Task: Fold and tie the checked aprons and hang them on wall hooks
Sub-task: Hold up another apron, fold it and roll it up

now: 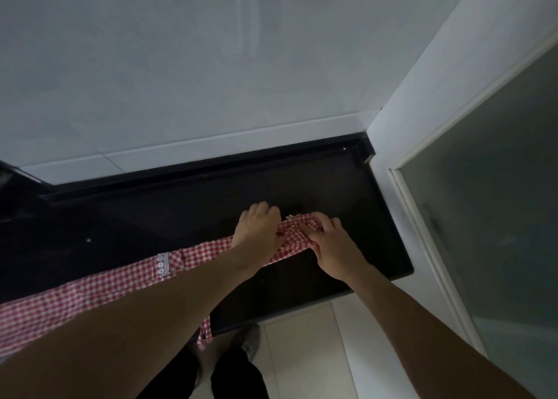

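Observation:
A red-and-white checked apron (90, 290) lies folded into a long band across the black countertop (169, 217), with a white lace trim (163, 264) near its middle. The band's right end narrows into a bunched part. My left hand (259, 226) lies over that end with its fingers curled down onto the cloth. My right hand (327, 244) grips the bunched checked fabric (302, 226) just to the right, fingers curled round it. A checked strap (205, 335) hangs down off the counter's front edge.
A pale wall rises behind the counter. A white door frame (401, 144) and a frosted glass door (489, 217) stand at the right. Light floor tiles (302, 353) lie below, where my legs and a shoe show.

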Demonstrator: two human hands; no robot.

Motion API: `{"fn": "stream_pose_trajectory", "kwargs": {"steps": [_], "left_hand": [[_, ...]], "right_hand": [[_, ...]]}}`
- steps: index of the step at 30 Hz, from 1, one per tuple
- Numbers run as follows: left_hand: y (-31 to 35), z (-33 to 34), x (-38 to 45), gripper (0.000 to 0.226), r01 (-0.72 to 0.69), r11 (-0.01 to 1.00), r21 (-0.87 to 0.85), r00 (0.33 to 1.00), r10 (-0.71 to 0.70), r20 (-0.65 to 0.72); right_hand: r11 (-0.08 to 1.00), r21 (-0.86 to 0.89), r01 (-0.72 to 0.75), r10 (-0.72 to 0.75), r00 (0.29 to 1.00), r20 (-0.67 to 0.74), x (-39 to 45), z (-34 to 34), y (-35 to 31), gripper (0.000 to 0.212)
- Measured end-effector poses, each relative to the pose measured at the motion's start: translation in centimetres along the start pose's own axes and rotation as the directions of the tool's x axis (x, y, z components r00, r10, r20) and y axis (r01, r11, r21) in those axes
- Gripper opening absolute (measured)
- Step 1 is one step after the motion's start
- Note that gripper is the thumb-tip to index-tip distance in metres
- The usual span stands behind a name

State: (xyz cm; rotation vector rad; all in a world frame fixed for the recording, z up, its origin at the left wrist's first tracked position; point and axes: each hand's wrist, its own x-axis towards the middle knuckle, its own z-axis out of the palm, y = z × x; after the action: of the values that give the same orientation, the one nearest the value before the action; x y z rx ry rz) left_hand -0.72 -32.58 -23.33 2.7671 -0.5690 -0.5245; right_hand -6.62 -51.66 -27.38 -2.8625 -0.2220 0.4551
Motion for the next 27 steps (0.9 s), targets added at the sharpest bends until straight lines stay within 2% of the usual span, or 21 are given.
{"fn": "stream_pose_trajectory", "kwargs": {"steps": [1, 3, 5, 7, 8, 10, 11, 12, 13, 15, 17, 18, 19, 21, 23, 24, 27], "left_hand": [[0.2, 0.1, -0.3, 0.035, -0.103, 0.994, -0.03, 0.995, 0.103, -0.006], [0.4, 0.4, -0.7, 0.037, -0.218, 0.973, -0.08, 0.969, 0.226, 0.103], [-0.2, 1.3, -0.5, 0.039, -0.156, 0.986, -0.049, 0.957, 0.164, 0.241], [-0.9, 2.3, -0.1, 0.042, -0.022, 1.0, -0.02, 0.946, 0.027, 0.324], [-1.2, 2.6, 0.0, 0.043, 0.017, 1.0, -0.027, 0.938, -0.006, 0.346], [-1.2, 2.7, 0.1, 0.043, 0.05, 0.998, -0.047, 0.934, -0.03, 0.356], [-1.2, 2.7, 0.1, 0.042, 0.051, 0.997, -0.061, 0.939, -0.027, 0.343], [-1.4, 2.7, 0.0, 0.041, 0.041, 0.996, -0.078, 0.945, -0.013, 0.327], [-1.4, 2.8, -0.3, 0.041, 0.029, 0.995, -0.097, 0.951, 0.003, 0.31], [-1.4, 2.5, -0.7, 0.043, 0.027, 0.989, -0.149, 0.955, 0.018, 0.297], [-1.1, 1.7, -0.4, 0.048, 0.067, 0.975, -0.21, 0.93, 0.015, 0.367], [-1.0, 1.3, -0.1, 0.05, 0.119, 0.965, -0.233, 0.906, -0.01, 0.423], [-1.0, 0.9, 0.4, 0.052, 0.191, 0.946, -0.261, 0.881, -0.048, 0.47], [-1.2, 0.0, 1.3, 0.051, 0.384, 0.851, -0.358, 0.819, -0.134, 0.558], [-2.1, -0.4, 1.5, 0.055, 0.551, 0.653, -0.52, 0.744, -0.103, 0.66], [-2.6, -0.7, 1.5, 0.065, 0.626, 0.523, -0.578, 0.707, -0.069, 0.704], [-4.4, -1.8, 1.1, 0.102, 0.763, 0.213, -0.611, 0.616, 0.048, 0.786]], "right_hand": [[1.0, -0.01, -0.001, 0.001, 1.0, -0.008, -0.1, 0.0, -0.1, 0.053], [1.0, -0.017, 0.0, 0.0, 1.0, -0.028, -0.3, -0.1, -0.3, 0.056], [1.0, 0.013, -0.017, 0.017, 1.0, 0.017, -0.3, -0.2, -0.3, 0.063], [0.984, 0.157, -0.086, 0.073, 0.994, 0.085, -0.1, -0.6, -0.5, 0.067], [0.939, 0.315, -0.141, 0.125, 0.99, 0.072, 0.0, -0.9, -0.7, 0.067], [0.707, 0.655, -0.264, 0.332, 0.943, 0.022, 0.5, -1.0, -1.2, 0.079], [0.569, 0.76, -0.313, 0.434, 0.9, 0.045, 0.6, -1.0, -1.3, 0.089], [0.485, 0.793, -0.368, 0.496, 0.863, 0.097, 0.9, -0.8, -1.4, 0.094], [0.47, 0.776, -0.42, 0.52, 0.842, 0.141, 1.1, -0.5, -1.5, 0.089], [0.456, 0.758, -0.466, 0.527, 0.828, 0.191, 1.4, -0.1, -1.6, 0.055], [0.287, 0.826, -0.485, 0.558, 0.786, 0.267, 1.6, -0.5, -2.6, 0.024], [0.24, 0.849, -0.471, 0.561, 0.781, 0.275, 1.6, -0.7, -3.1, 0.017], [0.246, 0.861, -0.445, 0.558, 0.791, 0.249, 1.7, -1.1, -3.5, 0.016], [0.235, 0.882, -0.408, 0.528, 0.816, 0.236, 1.6, -1.6, -4.2, 0.019], [0.161, 0.906, -0.39, 0.494, 0.827, 0.268, 1.3, -2.2, -5.1, 0.024], [0.164, 0.908, -0.385, 0.473, 0.839, 0.27, 1.1, -2.5, -5.5, 0.029], [0.322, 0.876, -0.359, 0.379, 0.897, 0.228, 0.7, -3.4, -7.1, 0.052]]}}
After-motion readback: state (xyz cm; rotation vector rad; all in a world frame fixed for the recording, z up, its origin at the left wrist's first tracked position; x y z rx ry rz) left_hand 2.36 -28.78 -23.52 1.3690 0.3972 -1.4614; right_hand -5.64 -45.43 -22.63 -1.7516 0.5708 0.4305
